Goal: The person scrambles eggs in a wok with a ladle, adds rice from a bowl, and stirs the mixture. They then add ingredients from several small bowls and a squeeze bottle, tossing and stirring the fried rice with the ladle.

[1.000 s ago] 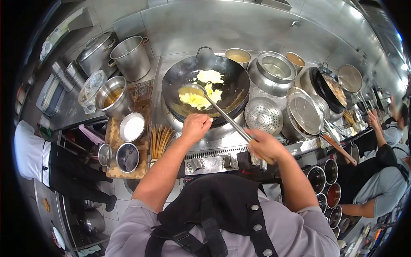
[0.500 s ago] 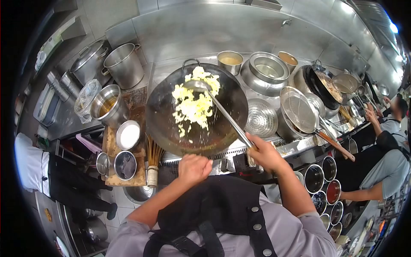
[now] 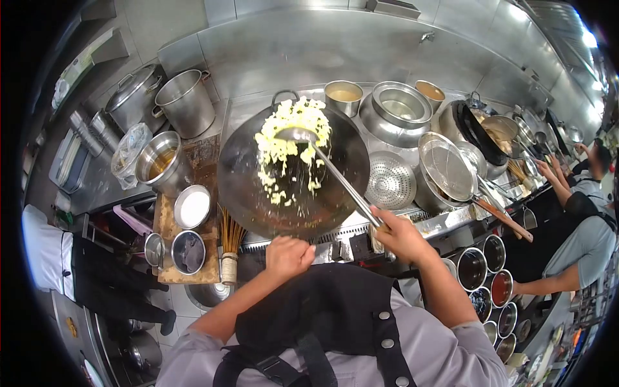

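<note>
A large dark wok (image 3: 242,180) holds chopped pale-yellow food (image 3: 277,148), heaped toward its far side with bits trailing down nearer me. My right hand (image 3: 401,237) is wrapped round the handle of a long metal ladle (image 3: 298,134), whose bowl rests against the middle of the yellow pieces. My left hand (image 3: 287,257) is closed at the wok's near edge; what it grips, if anything, is hidden. Left of it, a bundle of thin bamboo sticks (image 3: 230,235) stands beside a wooden board.
Bowls, including one of white powder (image 3: 192,206), sit at the left. A perforated ladle (image 3: 391,180), a wire strainer (image 3: 446,166) and metal pots (image 3: 400,126) stand at the right. Sauce containers (image 3: 501,287) are at lower right. Co-workers (image 3: 580,193) stand right; another person (image 3: 71,258) stands left.
The yellow food has been pushed up and bunched toward the wok's far side. The ladle's bowl has tilted and moved slightly down. The wok has shifted a little.
</note>
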`<action>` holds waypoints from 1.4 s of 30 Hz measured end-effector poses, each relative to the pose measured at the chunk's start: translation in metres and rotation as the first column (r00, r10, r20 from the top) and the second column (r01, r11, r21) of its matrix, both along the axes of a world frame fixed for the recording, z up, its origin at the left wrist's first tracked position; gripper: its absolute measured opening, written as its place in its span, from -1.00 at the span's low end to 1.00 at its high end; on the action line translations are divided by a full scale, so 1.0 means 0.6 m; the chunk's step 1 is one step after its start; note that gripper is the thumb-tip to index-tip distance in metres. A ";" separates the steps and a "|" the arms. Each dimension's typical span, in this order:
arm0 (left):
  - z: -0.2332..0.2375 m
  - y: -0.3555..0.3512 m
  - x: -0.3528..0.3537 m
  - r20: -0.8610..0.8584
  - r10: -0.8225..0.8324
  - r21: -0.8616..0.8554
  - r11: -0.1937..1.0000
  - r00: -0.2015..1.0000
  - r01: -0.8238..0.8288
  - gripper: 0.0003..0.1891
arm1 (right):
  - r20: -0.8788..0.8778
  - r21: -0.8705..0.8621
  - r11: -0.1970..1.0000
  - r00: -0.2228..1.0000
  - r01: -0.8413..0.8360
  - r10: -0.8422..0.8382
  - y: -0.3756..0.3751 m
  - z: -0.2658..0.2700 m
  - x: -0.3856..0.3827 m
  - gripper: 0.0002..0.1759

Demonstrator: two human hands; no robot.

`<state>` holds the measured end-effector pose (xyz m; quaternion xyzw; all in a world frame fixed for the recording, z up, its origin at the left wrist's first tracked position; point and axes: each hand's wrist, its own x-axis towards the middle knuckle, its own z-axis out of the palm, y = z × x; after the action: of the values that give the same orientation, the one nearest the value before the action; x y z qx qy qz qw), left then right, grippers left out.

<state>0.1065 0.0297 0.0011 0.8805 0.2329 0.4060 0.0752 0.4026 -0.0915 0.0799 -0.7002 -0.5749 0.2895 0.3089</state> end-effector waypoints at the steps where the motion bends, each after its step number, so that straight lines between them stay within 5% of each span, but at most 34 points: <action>1: 0.027 0.004 -0.002 0.006 0.003 -0.007 1.000 1.000 -0.003 -0.68 | -0.080 -0.121 0.992 0.996 0.021 -0.031 -0.032 0.054 -0.004 -0.31; 6: 0.092 0.097 0.053 -0.023 0.066 -0.216 0.974 0.998 -0.070 -0.62 | -0.256 -0.377 0.926 0.964 -0.033 -0.070 -0.090 0.128 0.033 -0.29; 8: 0.046 0.130 0.077 0.056 0.040 -0.109 0.994 0.998 -0.033 -0.61 | -0.050 -0.331 0.943 0.999 -0.023 0.007 -0.054 0.131 0.004 -0.31; 10: 0.031 0.105 0.061 -0.026 0.055 -0.120 0.991 0.998 -0.058 -0.61 | -0.041 -0.282 0.959 0.999 0.009 -0.021 -0.005 0.053 -0.008 -0.34; 12: 0.010 0.055 0.037 -0.101 0.078 -0.137 0.986 0.992 -0.092 -0.60 | 0.227 0.095 0.993 0.973 -0.063 0.040 0.032 -0.017 0.001 -0.38; 14: 0.012 0.008 0.003 -0.003 -0.011 -0.102 0.995 1.000 0.011 -0.58 | 0.187 -0.034 0.999 0.982 -0.023 0.029 0.004 0.069 0.003 -0.38; 17: 0.054 0.062 0.013 -0.057 0.103 -0.087 0.990 0.993 -0.107 -0.61 | 0.146 -0.247 0.968 0.989 0.031 0.006 -0.062 0.216 0.042 -0.35; 19: 0.059 0.116 0.039 0.009 0.066 -0.129 0.990 0.998 -0.064 -0.67 | 0.367 -0.273 0.962 0.923 -0.010 0.114 -0.084 0.304 0.057 -0.33; 22: 0.020 0.174 0.074 0.059 0.068 -0.116 0.991 0.996 -0.061 -0.70 | 0.569 -0.286 0.954 0.784 -0.095 0.249 -0.074 0.344 0.070 -0.38; 25: 0.006 0.198 0.088 0.066 0.083 -0.094 0.993 0.994 -0.077 -0.74 | 0.636 -0.215 0.972 0.742 -0.095 0.213 -0.020 0.243 0.069 -0.41; 27: 0.001 0.194 0.086 0.060 0.096 -0.095 0.991 0.994 -0.090 -0.75 | 0.482 -0.190 0.982 0.871 0.001 0.093 0.036 0.173 0.044 -0.43; 28: -0.001 0.191 0.081 0.064 0.095 -0.087 0.992 0.993 -0.090 -0.76 | 0.231 -0.157 0.986 0.973 0.052 -0.014 0.058 0.121 0.050 -0.42; 29: -0.001 0.191 0.079 0.068 0.092 -0.075 0.993 0.993 -0.087 -0.77 | -0.041 -0.137 0.984 0.992 0.112 -0.119 0.080 0.069 0.055 -0.41; 32: 0.001 0.194 0.078 0.049 0.088 -0.094 0.992 0.995 -0.083 -0.78 | -0.316 -0.094 0.959 0.905 0.268 -0.284 0.132 -0.060 -0.003 -0.32; 37: -0.002 0.194 0.077 0.034 0.077 -0.115 0.991 0.996 -0.073 -0.73 | -0.702 -0.190 0.969 0.668 0.157 -0.246 0.179 -0.056 -0.068 -0.35; 39: -0.001 0.199 0.075 0.029 0.069 -0.110 0.992 0.997 -0.065 -0.73 | -0.872 -0.194 0.980 0.451 0.043 -0.192 0.158 -0.023 -0.078 -0.38; 40: -0.003 0.200 0.076 0.036 0.066 -0.113 0.992 0.997 -0.062 -0.73 | -0.874 -0.194 0.980 0.445 0.044 -0.193 0.148 -0.026 -0.078 -0.38; 42: -0.003 0.203 0.079 0.041 0.063 -0.119 0.991 0.997 -0.058 -0.73 | -0.958 -0.239 0.967 0.183 -0.090 -0.220 0.125 -0.035 -0.070 -0.39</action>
<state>0.1537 0.1514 -0.0005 0.8577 0.2814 0.4134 0.1197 0.3604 -0.0163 0.0591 -0.4093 -0.1747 0.7230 0.5284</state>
